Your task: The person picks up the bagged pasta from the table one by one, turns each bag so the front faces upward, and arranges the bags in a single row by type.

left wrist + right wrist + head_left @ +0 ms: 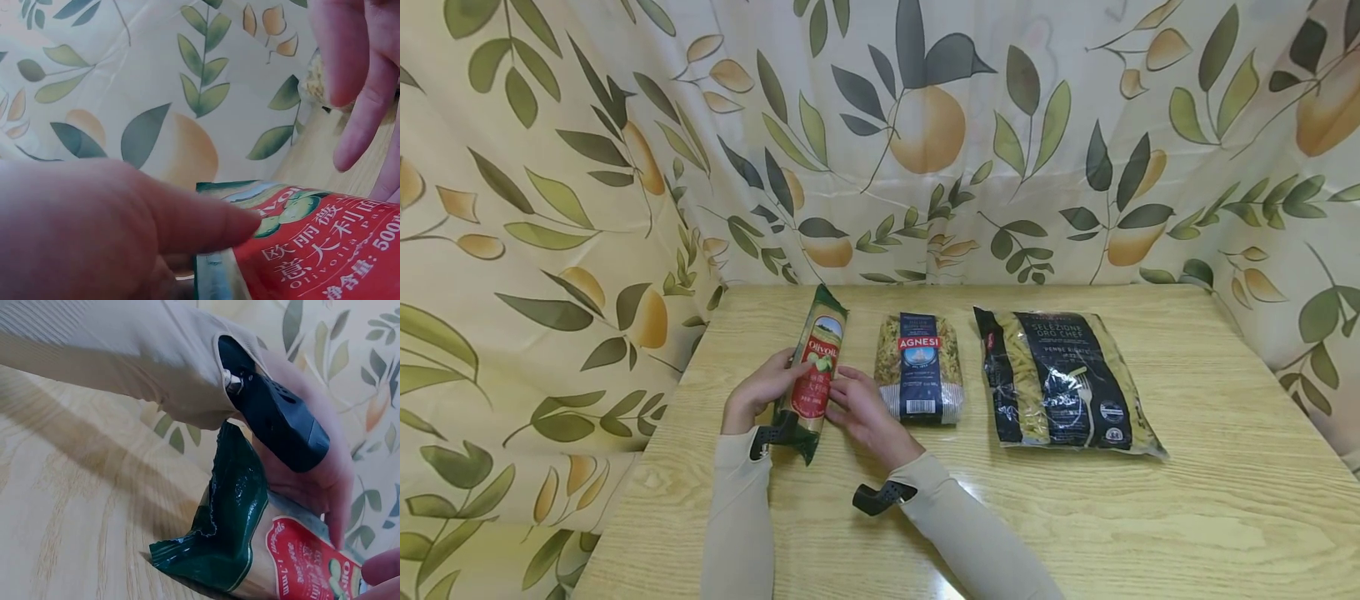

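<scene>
A long spaghetti packet (pixel 824 333) with a red label and dark green ends is in front of me, left of the other bags. My left hand (pixel 760 390) grips it from its left side, the thumb lying across the label; the other left fingers are mostly hidden behind it. Close by the packet's right edge is my right hand (pixel 868 412), fingers loosely extended. In the left wrist view, these right fingers (pixel 359 119) appear apart from the label. The packet's crimped green end (pixel 234 512) shows near the tabletop in the right wrist view; whether it touches is unclear.
An Agnesi pasta bag (pixel 920 358) lies just right of my right hand. Farther right is a larger penne bag (pixel 1067 383) with a black label. The wooden table (pixel 1150 517) meets leaf-and-fruit patterned curtains (pixel 880 225) at the back and sides.
</scene>
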{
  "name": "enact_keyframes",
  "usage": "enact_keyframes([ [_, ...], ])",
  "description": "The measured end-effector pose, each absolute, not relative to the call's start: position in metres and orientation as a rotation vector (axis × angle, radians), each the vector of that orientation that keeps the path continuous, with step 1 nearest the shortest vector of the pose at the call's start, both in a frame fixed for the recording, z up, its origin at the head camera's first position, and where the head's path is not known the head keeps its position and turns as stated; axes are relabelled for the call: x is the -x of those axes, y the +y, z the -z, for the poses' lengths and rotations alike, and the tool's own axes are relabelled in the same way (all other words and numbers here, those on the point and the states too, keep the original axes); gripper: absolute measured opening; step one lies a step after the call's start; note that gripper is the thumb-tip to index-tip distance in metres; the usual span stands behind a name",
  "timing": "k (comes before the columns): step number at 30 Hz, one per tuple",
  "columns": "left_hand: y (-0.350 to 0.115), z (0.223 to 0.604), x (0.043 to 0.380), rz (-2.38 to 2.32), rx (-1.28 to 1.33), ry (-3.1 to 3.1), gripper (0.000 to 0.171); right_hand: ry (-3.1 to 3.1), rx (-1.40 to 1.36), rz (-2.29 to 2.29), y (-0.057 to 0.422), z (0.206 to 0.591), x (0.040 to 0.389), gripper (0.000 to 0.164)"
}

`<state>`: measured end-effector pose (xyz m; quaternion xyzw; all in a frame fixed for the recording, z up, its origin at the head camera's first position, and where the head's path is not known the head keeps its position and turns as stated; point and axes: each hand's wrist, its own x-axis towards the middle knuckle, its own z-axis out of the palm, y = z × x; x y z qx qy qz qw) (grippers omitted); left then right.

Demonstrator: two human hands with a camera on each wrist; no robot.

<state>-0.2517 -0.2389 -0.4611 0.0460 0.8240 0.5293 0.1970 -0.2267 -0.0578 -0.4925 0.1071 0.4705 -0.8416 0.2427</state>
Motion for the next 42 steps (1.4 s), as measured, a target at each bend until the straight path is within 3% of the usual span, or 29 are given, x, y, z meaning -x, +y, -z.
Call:
enact_keyframes([
  [7, -0.2396, 0.4588, 0.253, -1.511, -0.071, 2.32, 0.054, 1.237, -0.249, 2.288, -0.0568, 0.4922, 0.2299, 0.061],
  [22, -0.2448, 0.4619, 0.2551, -1.634, -0.004, 2.2, 0.055, 1.221, -0.256, 2.28, -0.0545, 0.4864, 0.2271, 0.045],
  [42, -0.2414, 0.4672, 0.2556, -1.578, 0.036, 2.206, 0.054, 1.174, -0.297, 2.282, -0.0519, 0.4894, 0.2268, 0.04],
])
